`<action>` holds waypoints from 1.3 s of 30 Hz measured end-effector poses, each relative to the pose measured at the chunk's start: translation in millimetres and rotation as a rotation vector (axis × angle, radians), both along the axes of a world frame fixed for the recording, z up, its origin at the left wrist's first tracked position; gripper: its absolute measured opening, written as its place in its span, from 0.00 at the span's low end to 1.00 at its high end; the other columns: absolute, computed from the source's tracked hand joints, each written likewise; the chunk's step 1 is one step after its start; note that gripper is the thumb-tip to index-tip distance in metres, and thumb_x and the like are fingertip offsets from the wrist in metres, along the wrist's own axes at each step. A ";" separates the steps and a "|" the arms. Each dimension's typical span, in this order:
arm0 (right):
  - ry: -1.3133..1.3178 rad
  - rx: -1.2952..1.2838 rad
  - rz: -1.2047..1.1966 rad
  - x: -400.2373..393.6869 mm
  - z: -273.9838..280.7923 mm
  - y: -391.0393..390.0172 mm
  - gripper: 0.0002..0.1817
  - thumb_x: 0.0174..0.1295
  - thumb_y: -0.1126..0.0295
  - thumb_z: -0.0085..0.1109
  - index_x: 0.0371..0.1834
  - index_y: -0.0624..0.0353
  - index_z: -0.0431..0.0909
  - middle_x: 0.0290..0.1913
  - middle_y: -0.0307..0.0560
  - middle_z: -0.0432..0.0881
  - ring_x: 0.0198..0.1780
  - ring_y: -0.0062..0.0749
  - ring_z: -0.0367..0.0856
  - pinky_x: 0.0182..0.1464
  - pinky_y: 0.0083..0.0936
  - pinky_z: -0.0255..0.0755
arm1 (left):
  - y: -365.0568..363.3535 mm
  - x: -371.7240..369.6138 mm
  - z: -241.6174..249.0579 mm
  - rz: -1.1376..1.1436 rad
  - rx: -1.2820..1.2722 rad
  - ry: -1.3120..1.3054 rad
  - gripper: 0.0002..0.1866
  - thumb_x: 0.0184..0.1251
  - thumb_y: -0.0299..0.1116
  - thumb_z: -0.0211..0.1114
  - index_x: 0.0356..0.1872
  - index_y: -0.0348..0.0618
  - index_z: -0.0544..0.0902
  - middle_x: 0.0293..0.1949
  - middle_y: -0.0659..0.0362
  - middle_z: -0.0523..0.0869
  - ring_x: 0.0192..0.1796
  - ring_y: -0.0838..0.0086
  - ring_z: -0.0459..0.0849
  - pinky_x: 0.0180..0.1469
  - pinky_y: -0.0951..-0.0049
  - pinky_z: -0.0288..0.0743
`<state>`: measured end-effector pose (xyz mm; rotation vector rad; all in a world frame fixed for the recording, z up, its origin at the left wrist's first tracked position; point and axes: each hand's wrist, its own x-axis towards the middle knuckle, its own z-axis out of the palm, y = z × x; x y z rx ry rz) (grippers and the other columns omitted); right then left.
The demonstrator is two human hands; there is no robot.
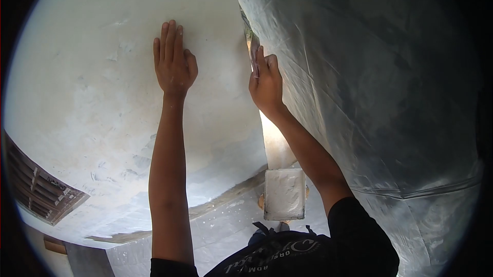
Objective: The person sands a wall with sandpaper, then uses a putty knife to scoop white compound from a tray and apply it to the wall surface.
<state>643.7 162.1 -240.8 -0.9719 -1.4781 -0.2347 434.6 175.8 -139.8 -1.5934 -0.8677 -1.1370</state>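
While one begins at the lower left of the frame, there is a dark slatted wooden panel (41, 184), set slantwise in the pale wall (102, 118). This wall fills the left and upper middle of the frame, and it has uneven white and greyish patches. In the upper left-centre, the left hand (175, 64) lies against the wall with its palm side turned to it; its fingers point upward, the thumb stands apart, and its grip is wide open, having hold of nothing. Lower, toward the bottom centre, one sees a grey floor (221, 220) with small pale spots.

Near the upper centre, along the right edge of the wall, is a narrow flat tool (254, 59), whose exact kind I cannot tell. The right hand (267, 79) has its grip closed around this tool, with the forefinger stretched along it. Below, in the lower centre, there is a rectangular tray (285, 218) which contains a whitish material. At the bottom edge is the person's black shirt (308, 256) with light lettering. Finally, the whole right part is covered by a wrinkled, greyish plastic sheet (400, 82), hanging just beside the right hand
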 end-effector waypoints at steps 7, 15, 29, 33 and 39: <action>-0.244 0.018 -0.189 -25.6 0.3 18.3 0.36 0.51 0.84 0.62 0.69 0.72 0.68 0.49 0.58 0.73 0.48 0.49 0.77 0.38 0.36 0.82 | 0.8 -0.7 0.7 -0.012 -0.005 0.001 0.27 0.61 0.25 0.51 0.64 0.36 0.77 0.71 0.51 0.75 0.77 0.59 0.69 0.76 0.49 0.59; 0.129 -0.094 0.210 -3.7 -23.7 -6.0 0.34 0.53 0.86 0.55 0.69 0.69 0.73 0.39 0.53 0.70 0.38 0.43 0.74 0.41 0.34 0.73 | 1.0 -0.5 -0.4 0.002 -0.005 0.002 0.27 0.62 0.25 0.51 0.64 0.36 0.78 0.71 0.51 0.75 0.77 0.59 0.69 0.76 0.48 0.60; 0.010 -0.242 0.229 29.7 19.4 -1.6 0.22 0.55 0.81 0.52 0.54 0.68 0.81 0.38 0.61 0.75 0.41 0.51 0.77 0.46 0.40 0.72 | 0.0 -0.8 -0.7 -0.012 0.009 0.010 0.26 0.62 0.25 0.52 0.64 0.36 0.78 0.71 0.51 0.75 0.77 0.59 0.68 0.76 0.49 0.59; 0.208 -0.423 0.467 32.7 -44.8 7.3 0.23 0.59 0.80 0.54 0.60 0.71 0.78 0.45 0.60 0.84 0.44 0.41 0.84 0.46 0.37 0.77 | 0.1 -0.2 1.2 -0.013 0.002 0.000 0.26 0.62 0.25 0.52 0.63 0.36 0.78 0.71 0.51 0.75 0.77 0.59 0.69 0.76 0.49 0.60; 0.730 -0.705 1.001 44.6 -1.6 -25.9 0.08 0.62 0.74 0.58 0.43 0.62 0.81 0.36 0.42 0.83 0.31 0.25 0.78 0.30 0.29 0.76 | 0.0 -1.0 1.1 -0.018 0.003 -0.003 0.26 0.61 0.24 0.52 0.63 0.36 0.78 0.71 0.51 0.76 0.77 0.59 0.69 0.76 0.49 0.60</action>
